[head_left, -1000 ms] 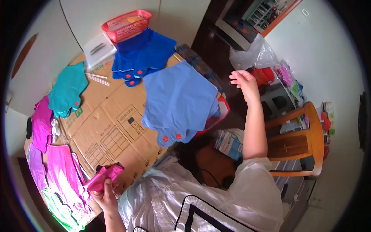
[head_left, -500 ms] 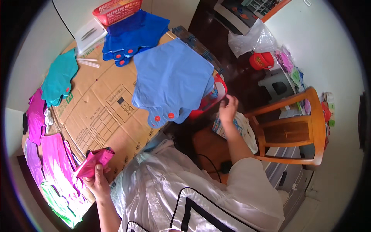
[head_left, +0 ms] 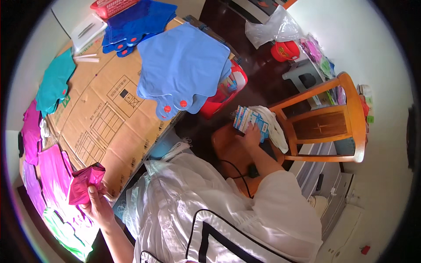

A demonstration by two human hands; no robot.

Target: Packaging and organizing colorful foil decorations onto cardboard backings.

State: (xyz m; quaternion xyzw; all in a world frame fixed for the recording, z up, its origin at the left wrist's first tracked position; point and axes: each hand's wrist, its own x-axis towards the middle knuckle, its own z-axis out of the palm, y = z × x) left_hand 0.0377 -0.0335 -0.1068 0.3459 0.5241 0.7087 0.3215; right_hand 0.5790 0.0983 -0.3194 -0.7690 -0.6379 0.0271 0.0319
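In my left hand is a folded, shiny pink foil balloon, pinched between thumb and fingers above the near left of the cardboard. My right hand reaches down to the wooden chair, its fingers closed on the near edge of a stack of blue printed cards. Part of the stack is covered by the hand. Beside these cards a crumpled whitish cloth or bag lies against the chair back.
Flat cardboard covers the table. On it lie light blue, dark blue, teal and pink flat shapes. A red basket stands by the table edge. The wooden chair is at right.
My right hand has moved down from beside the red basket onto the printed cards on the chair. My left hand still holds the pink piece. The whole view has shifted.
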